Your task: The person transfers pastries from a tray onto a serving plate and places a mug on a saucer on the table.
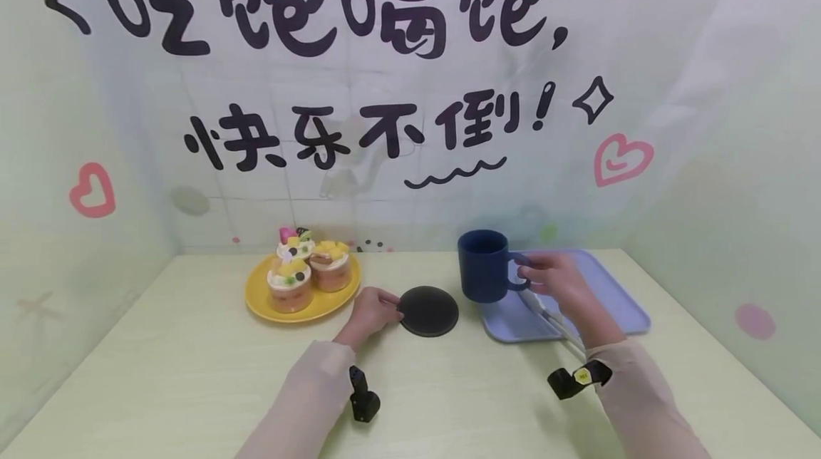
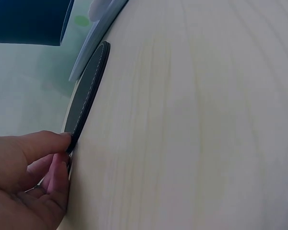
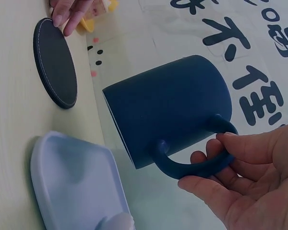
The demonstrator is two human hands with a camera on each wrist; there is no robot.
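Note:
My right hand (image 1: 556, 279) grips the handle of a dark blue mug (image 1: 482, 266), holding it upright in the air by the near left corner of the light blue tray (image 1: 625, 302). In the right wrist view, thumb and fingers curl round the handle of the mug (image 3: 168, 105). A round black coaster (image 1: 428, 311) with pale edge stitching lies on the table left of the mug. At its left edge, my left hand (image 1: 372, 313) pinches the rim; in the left wrist view the thumb lies over the rim of the coaster (image 2: 89, 91), with the other fingers curled below.
On the back left of the table (image 1: 423, 402) stands a yellow plate (image 1: 256, 295) bearing several dessert cups (image 1: 291, 284) topped with cream and fruit. Pale tongs (image 1: 554, 320) lie across the tray, their end over its near edge. A printed wall curtain (image 1: 385, 217) closes off the back.

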